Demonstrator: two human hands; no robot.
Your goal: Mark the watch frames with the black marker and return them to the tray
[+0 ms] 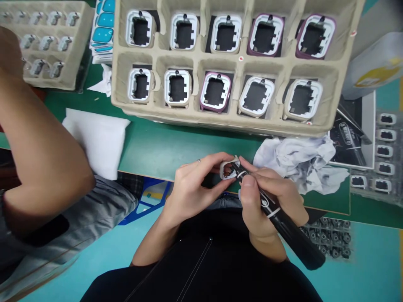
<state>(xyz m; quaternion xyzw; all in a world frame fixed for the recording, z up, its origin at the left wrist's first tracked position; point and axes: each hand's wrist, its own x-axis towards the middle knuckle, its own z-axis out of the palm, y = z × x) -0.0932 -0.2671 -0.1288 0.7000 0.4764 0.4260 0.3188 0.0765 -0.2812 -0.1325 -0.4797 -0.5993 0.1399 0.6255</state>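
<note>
Between thumb and fingers, my left hand [195, 182] grips a small pale watch-case frame [224, 170], tilted on its edge just over the table's front edge. A black marker pen [283, 222] is in my right hand [267, 197], its thick end pointing down to the right. The pen's tip lies at the frame's inner side; whether it touches cannot be made out. Above my hands, a beige moulded tray [195, 113] holds several similar frames, some with white or beige outer cases and some purple, each with a white inner ring.
Beside my right hand lies crumpled white paper [296, 157]. A folded white cloth [97, 138] rests at left, near another person's arm [47, 138]. A second tray [69, 75] of small metal parts, blue stickers [103, 27], a bottle [374, 63] and clear trays [385, 167] surround the green table [154, 147].
</note>
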